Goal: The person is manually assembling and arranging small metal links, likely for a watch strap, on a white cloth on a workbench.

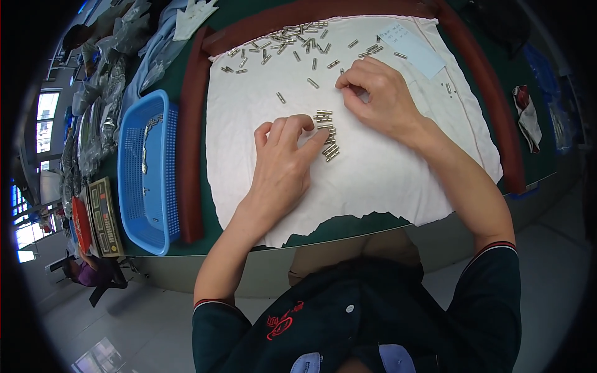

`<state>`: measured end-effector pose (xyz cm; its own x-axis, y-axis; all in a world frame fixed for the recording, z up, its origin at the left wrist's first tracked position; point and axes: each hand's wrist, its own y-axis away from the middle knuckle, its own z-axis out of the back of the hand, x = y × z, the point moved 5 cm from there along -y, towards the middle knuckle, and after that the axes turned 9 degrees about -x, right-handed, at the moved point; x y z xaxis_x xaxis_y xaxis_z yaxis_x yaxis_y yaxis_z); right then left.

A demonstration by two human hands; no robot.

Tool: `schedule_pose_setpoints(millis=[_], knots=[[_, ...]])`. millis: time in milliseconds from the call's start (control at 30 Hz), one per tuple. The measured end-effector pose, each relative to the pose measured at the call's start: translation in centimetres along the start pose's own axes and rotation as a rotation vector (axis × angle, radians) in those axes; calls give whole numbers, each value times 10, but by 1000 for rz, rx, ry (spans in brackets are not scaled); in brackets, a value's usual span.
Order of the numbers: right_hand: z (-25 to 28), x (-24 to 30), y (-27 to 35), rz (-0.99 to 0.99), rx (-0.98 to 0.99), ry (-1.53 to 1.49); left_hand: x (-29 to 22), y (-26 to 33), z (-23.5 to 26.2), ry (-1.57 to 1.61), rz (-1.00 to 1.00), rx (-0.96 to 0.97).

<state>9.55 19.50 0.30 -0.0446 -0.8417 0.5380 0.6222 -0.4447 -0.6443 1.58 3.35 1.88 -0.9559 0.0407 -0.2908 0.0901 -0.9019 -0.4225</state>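
Observation:
Small silvery metal cylinders point(331, 150) lie side by side in a short column on a white cloth point(385, 180). My left hand point(281, 158) rests at the left of this column, fingers bent and apart, its thumb touching the pieces near the middle. Farther off to the right, my right hand point(379, 96) is closed in a pinch above the cloth. What sits between its fingertips, if anything, is too small to make out. One small metal piece point(341, 71) shows just beyond those fingertips. Two single cylinders point(281, 97) lie between the column and the far pile.
A loose pile of similar cylinders point(289, 37) spreads along the cloth's far edge, beside a pale blue paper point(413, 50). Dark red padded bars point(193, 143) border the cloth on three sides. A blue plastic basket point(163, 205) stands left, next to a box point(106, 217). Another person point(93, 271) is far left.

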Motion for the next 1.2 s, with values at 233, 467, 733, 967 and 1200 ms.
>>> schedule_pose_setpoints(millis=[233, 467, 733, 967, 1200], knots=[[0, 1, 1, 11, 2, -3, 5, -8, -1, -39, 46, -31], [1, 0, 0, 14, 8, 14, 0, -11, 10, 37, 53, -66], [-1, -1, 2, 5, 16, 6, -4, -16, 7, 47, 88, 67], [2, -1, 3, 57, -26, 0, -10, -29, -1, -124, -1, 211], [1, 1, -1, 9, -2, -20, -25, -28, -17, -518, -163, 357]])
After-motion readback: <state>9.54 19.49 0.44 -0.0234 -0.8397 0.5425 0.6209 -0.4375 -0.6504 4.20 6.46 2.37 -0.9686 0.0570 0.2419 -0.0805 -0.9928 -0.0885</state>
